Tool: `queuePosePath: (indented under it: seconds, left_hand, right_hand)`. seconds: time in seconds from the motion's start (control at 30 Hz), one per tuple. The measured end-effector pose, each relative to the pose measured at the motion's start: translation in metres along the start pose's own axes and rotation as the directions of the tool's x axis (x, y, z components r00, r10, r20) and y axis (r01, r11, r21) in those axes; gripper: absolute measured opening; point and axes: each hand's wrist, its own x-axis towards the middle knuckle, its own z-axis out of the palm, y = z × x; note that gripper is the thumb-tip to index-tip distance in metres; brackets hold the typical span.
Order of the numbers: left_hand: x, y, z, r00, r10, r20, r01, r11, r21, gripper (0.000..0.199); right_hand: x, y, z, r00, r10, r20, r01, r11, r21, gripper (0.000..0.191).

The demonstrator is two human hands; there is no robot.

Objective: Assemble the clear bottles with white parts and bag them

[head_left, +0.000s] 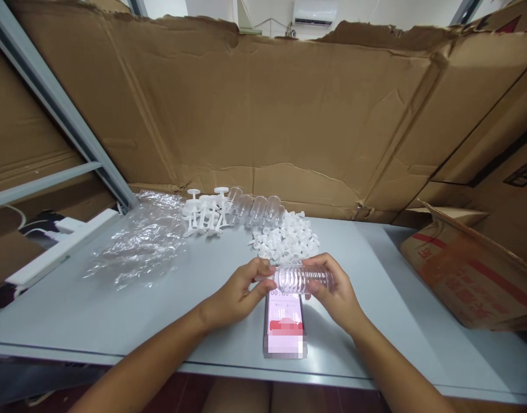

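Note:
Held level over the table is a clear ribbed plastic tube (304, 279). My right hand (336, 292) wraps its right part, fingers over the top and thumb at the front. At the tube's left end, my left hand (246, 289) pinches a small white piece (266, 277), mostly covered by the fingers; whether it is joined to the tube I cannot tell. Just behind the hands lies a heap of small white plastic caps (289, 238). Farther back are several more clear ribbed tubes (258, 209) and white plunger-like parts with round discs (207, 212).
Below the hands a phone (285, 321) with a lit timer screen lies on the grey table (220, 350). Crumpled clear plastic bags (143, 241) and a white power strip (61, 246) are at left. A cardboard box (470, 269) stands right; cardboard sheets (289, 126) wall the back.

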Motion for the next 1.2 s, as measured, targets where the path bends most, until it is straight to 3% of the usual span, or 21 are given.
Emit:
queuePosePath:
  seconds: [0.13,0.2,0.27,0.33,0.43,0.53,0.63,0.7,0.8,0.93,1.03,1.2]
  left_hand:
    - [0.003,0.001,-0.003,0.976,0.192,0.106,-0.212,0.949,0.232,0.012]
    - [0.003,0.0,-0.002,0.976,0.176,0.127,-0.203,0.947,0.25,0.011]
    - [0.003,-0.003,0.0,0.995,0.075,0.061,-0.085,0.98,0.178,0.012]
    - [0.005,-0.006,0.003,0.994,-0.104,-0.016,0.104,0.995,-0.008,0.017]
    - [0.01,-0.009,0.008,0.944,-0.33,0.013,0.311,0.876,-0.369,0.024]
    - [0.015,-0.01,0.011,0.9,-0.42,0.114,0.402,0.705,-0.584,0.027]
    - [0.015,-0.008,0.012,0.886,-0.438,0.153,0.43,0.653,-0.623,0.025]
    - [0.013,-0.006,0.012,0.909,-0.401,0.116,0.387,0.705,-0.594,0.025]
    - [0.006,-0.003,0.011,0.946,-0.318,0.068,0.308,0.807,-0.504,0.026]
    - [-0.001,-0.001,0.009,0.969,-0.234,0.078,0.246,0.9,-0.361,0.023]
    - [-0.003,-0.002,0.006,0.992,-0.117,0.043,0.122,0.985,-0.123,0.018]
    - [0.0,-0.005,0.001,0.992,0.095,0.083,-0.109,0.977,0.186,0.014]
  right_hand:
    - [0.006,-0.003,0.006,0.959,0.259,0.115,-0.282,0.921,0.27,0.027]
    - [0.008,-0.005,0.007,0.929,0.341,0.146,-0.37,0.877,0.305,0.028]
    - [0.01,-0.007,0.007,0.934,0.341,0.111,-0.358,0.889,0.286,0.029]
    - [0.009,-0.007,0.005,0.963,0.269,0.008,-0.266,0.947,0.181,0.028]
    - [0.006,-0.003,0.002,0.99,0.037,-0.138,-0.058,0.987,-0.149,0.026]
    - [0.002,0.004,-0.002,0.968,-0.236,-0.082,0.176,0.879,-0.444,0.03]
    - [0.001,0.009,-0.005,0.918,-0.396,0.028,0.351,0.777,-0.523,0.035]
    - [0.0,0.009,-0.005,0.905,-0.423,0.042,0.383,0.77,-0.511,0.035]
    - [-0.002,0.006,-0.004,0.927,-0.375,0.002,0.334,0.825,-0.457,0.032]
    - [-0.006,0.003,-0.003,0.968,-0.245,-0.048,0.212,0.91,-0.357,0.03]
    - [-0.006,0.004,0.0,0.992,-0.109,-0.06,0.095,0.974,-0.204,0.029]
    - [0.002,0.001,0.005,0.989,0.145,-0.019,-0.142,0.983,0.112,0.03]
